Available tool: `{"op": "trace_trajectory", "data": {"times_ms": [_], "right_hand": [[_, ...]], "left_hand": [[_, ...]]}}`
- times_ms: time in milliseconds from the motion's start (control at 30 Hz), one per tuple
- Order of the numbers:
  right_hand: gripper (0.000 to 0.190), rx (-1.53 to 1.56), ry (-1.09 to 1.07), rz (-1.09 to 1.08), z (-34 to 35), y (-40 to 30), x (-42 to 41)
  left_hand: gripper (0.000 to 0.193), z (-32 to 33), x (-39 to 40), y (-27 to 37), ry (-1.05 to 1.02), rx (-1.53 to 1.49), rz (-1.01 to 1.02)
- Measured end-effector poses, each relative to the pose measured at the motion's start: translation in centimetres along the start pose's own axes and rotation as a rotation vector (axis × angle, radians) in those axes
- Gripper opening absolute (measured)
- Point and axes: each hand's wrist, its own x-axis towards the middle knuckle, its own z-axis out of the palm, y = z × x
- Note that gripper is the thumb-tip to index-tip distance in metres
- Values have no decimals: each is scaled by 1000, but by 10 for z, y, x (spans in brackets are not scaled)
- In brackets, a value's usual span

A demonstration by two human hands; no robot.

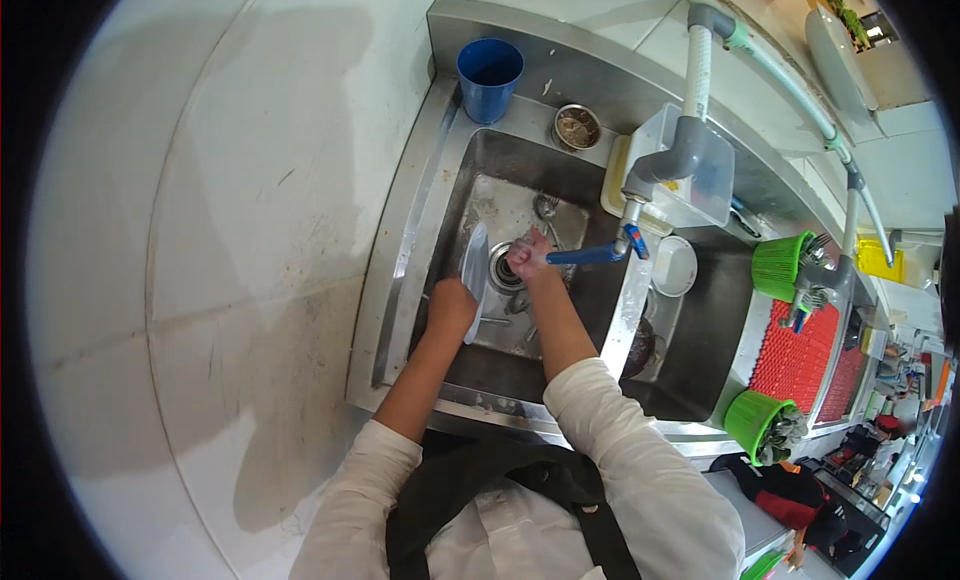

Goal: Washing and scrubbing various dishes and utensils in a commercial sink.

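My left hand grips a white plate, which stands on edge over the left basin of a steel double sink. My right hand is wet, its fingers curled, right at the mouth of the blue faucet spout; whether it holds anything cannot be told. Below the hands, near the drain, lie a fork and several spoons. The right basin holds a round white container and a dark pan, partly hidden by the divider.
A blue plastic cup, a small metal bowl and a clear plastic box stand along the back ledge. Grey pipes rise above the box. Green baskets of cutlery flank a red mat at the right. A co-worker is farther right.
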Motion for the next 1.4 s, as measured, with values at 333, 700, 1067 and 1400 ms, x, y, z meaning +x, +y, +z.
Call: {"op": "trace_trajectory", "data": {"times_ms": [333,700,1067,1400], "right_hand": [[36,-1806,440,-354,-56,-18,7],[23,-1870,419,-946,16,-58,-76],[17,-458,476,-543,-11,-34,-52],[56,-1164,654,-307,-16,14,-12]], "left_hand": [[28,31,16,-34,-90,-856,-409],[59,107,45,-26,-305,-901,-564],[35,74,52,-6,293,-700,-275],[20,38,16,-8,182,-500,174]]}}
